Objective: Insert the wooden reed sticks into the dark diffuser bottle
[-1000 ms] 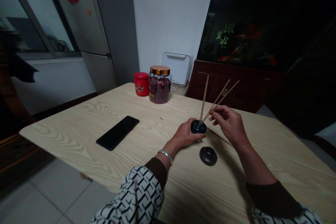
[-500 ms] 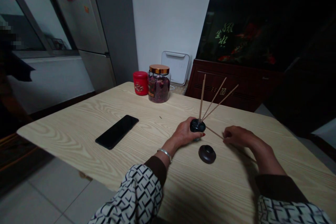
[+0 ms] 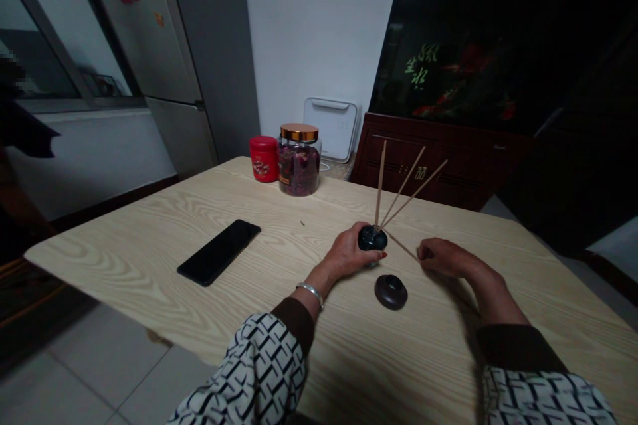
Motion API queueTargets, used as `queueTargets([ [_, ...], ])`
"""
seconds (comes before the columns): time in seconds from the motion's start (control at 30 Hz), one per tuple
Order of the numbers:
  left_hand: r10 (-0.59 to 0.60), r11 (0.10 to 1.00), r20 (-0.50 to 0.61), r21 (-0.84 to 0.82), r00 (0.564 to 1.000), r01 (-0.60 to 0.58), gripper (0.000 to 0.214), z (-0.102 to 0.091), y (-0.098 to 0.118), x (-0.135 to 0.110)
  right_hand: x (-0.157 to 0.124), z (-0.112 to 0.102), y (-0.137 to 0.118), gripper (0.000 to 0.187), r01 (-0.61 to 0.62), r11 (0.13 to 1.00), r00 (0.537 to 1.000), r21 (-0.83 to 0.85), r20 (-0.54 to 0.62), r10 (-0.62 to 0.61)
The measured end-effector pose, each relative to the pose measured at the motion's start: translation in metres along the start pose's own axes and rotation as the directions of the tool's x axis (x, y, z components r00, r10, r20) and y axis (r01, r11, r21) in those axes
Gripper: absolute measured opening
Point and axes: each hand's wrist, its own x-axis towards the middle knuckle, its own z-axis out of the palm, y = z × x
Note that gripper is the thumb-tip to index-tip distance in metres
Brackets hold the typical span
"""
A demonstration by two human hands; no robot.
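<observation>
- Sleeves [image 3: 264,362]: patterned, dark-cuffed, at the near edge of view. A silver bracelet [image 3: 310,292] encircles the left wrist.
- Lid [image 3: 391,292]: dark, round, lying on the wood-grain table [image 3: 289,265], on the near side of the bottle and between the two forearms.
- Left hand [image 3: 349,251]: wrapped around the small dark bottle [image 3: 371,239], thumb on the near side. The bottle stands upright at the right of centre.
- Right hand [image 3: 451,257]: fingers curled together at the loose stick [image 3: 403,248], right of the bottle. Whether the fingers grip the stick or only touch it cannot be told.
- Phone [image 3: 219,252]: black, flat on the left part of the table, well apart from both hands.
- Standing sticks [image 3: 379,189]: set in the bottle mouth and fanned out; the left part is nearly upright, the others lean right.
- Glass jar [image 3: 299,169]: copper-coloured cap, dark red contents, at the far edge. A red canister [image 3: 264,161] is just beside it on the left.
- Refrigerator [image 3: 219,46]: far left. Wooden cabinet [image 3: 428,176]: far right, beneath a dark glass tank [image 3: 463,73].
</observation>
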Motion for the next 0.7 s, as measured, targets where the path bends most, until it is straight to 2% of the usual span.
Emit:
queueTargets([
  [0.1, -0.004, 1.000, -0.003, -0.008, 1.000, 0.004, 0.067, 0.000, 0.001, 0.000, -0.001, -0.011, 0.003, 0.011, 0.063, 0.992, 0.992, 0.113, 0.102, -0.074],
  [0.17, -0.001, 1.000, -0.002, -0.013, 1.000, 0.001, 0.067, -0.001, 0.002, -0.001, -0.006, -0.027, 0.005, 0.008, 0.115, 0.968, 0.991, 0.221, 0.037, -0.126],
  [0.23, -0.002, 1.000, 0.003, -0.018, 1.000, 0.002, 0.066, -0.001, 0.002, -0.001, -0.015, -0.046, 0.002, 0.014, 0.184, 0.900, 0.981, 0.394, -0.130, -0.144],
  [0.3, -0.006, 1.000, 0.004, -0.022, 1.000, 0.006, 0.066, -0.001, 0.003, -0.001, -0.025, -0.064, -0.007, 0.021, 0.258, 0.751, 0.943, 0.608, -0.329, -0.057],
  [0.37, -0.006, 1.000, 0.001, -0.024, 1.000, 0.006, 0.065, -0.001, 0.002, -0.001, -0.034, -0.076, -0.025, 0.026, 0.352, 0.515, 0.880, 0.781, -0.464, 0.101],
  [0.43, -0.004, 1.000, 0.000, -0.026, 1.000, 0.004, 0.065, -0.001, 0.002, -0.001, -0.039, -0.082, -0.047, 0.028, 0.463, 0.289, 0.816, 0.838, -0.530, 0.231],
  [0.47, -0.005, 1.000, 0.001, -0.028, 1.000, 0.005, 0.066, -0.001, 0.002, -0.001, -0.040, -0.082, -0.057, 0.027, 0.514, 0.215, 0.785, 0.831, -0.556, 0.274],
  [0.5, -0.005, 1.000, 0.001, -0.031, 1.000, 0.005, 0.066, -0.001, 0.001, -0.001, -0.039, -0.081, -0.067, 0.025, 0.555, 0.179, 0.754, 0.812, -0.582, 0.304],
  [0.57, -0.006, 0.999, 0.003, -0.032, 1.000, 0.006, 0.067, -0.001, 0.001, -0.001, -0.037, -0.076, -0.081, 0.022, 0.612, 0.207, 0.687, 0.763, -0.642, 0.340],
  [0.63, -0.003, 1.000, 0.004, -0.029, 1.000, 0.003, 0.066, -0.001, 0.001, -0.001, -0.035, -0.071, -0.089, 0.019, 0.631, 0.290, 0.629, 0.719, -0.694, 0.350],
  [0.7, -0.001, 1.000, 0.004, -0.020, 1.000, 0.002, 0.066, -0.001, 0.001, -0.001, -0.033, -0.066, -0.094, 0.017, 0.632, 0.364, 0.598, 0.684, -0.729, 0.332],
])
